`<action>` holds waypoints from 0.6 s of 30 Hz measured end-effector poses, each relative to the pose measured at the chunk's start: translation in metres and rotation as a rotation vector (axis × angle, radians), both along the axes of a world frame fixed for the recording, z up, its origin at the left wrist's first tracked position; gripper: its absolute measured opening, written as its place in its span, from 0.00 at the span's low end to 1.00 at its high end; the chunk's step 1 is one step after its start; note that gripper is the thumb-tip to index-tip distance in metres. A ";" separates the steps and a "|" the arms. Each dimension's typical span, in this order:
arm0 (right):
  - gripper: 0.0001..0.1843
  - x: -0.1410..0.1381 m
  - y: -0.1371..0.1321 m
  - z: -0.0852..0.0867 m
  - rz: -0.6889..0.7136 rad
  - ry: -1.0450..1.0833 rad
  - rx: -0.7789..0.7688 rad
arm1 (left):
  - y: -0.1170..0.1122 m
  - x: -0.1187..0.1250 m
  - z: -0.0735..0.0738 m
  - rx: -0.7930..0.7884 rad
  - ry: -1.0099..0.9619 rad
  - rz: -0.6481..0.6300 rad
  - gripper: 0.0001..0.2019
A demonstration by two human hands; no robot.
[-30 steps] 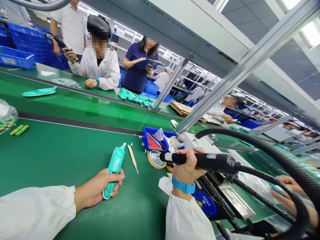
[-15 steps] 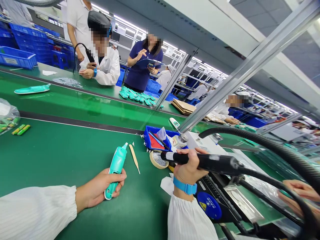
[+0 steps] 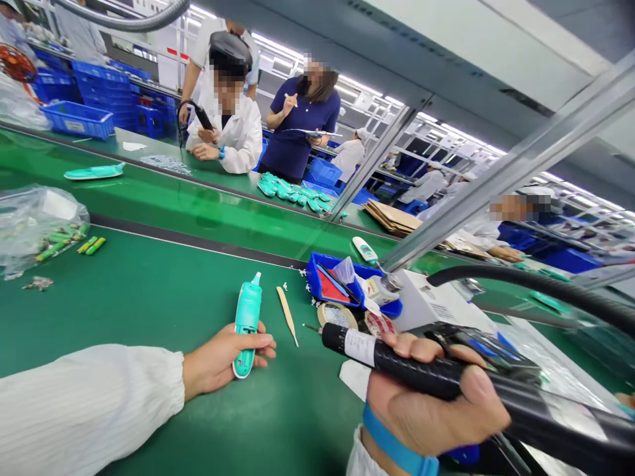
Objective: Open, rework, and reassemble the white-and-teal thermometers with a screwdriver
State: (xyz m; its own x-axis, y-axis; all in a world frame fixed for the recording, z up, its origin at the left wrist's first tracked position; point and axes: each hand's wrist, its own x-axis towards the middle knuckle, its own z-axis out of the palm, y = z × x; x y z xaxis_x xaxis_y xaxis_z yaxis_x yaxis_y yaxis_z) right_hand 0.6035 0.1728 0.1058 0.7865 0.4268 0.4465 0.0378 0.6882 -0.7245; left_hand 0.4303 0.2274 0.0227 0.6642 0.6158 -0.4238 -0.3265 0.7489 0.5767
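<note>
Snugly, the left hand point(image 3: 223, 362) wraps a teal casing point(image 3: 247, 316), the right hand point(image 3: 426, 413) a black corded handpiece point(image 3: 397, 363).

The head-worn camera looks from the near side of the green conveyor belt point(image 3: 143, 297), facing forward and down across it, close above its surface.
</note>
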 end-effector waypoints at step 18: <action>0.11 -0.040 -0.008 -0.007 0.166 0.027 -0.054 | 0.004 0.000 -0.001 -0.055 -0.045 0.052 0.12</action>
State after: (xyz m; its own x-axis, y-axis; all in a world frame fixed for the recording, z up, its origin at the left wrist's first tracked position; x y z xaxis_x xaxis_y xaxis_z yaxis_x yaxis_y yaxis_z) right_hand 0.5637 0.1644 0.0987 0.7148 0.5744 0.3989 -0.0932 0.6435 -0.7597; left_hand 0.4300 0.2314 0.0216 0.6511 0.6267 -0.4281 -0.3902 0.7602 0.5194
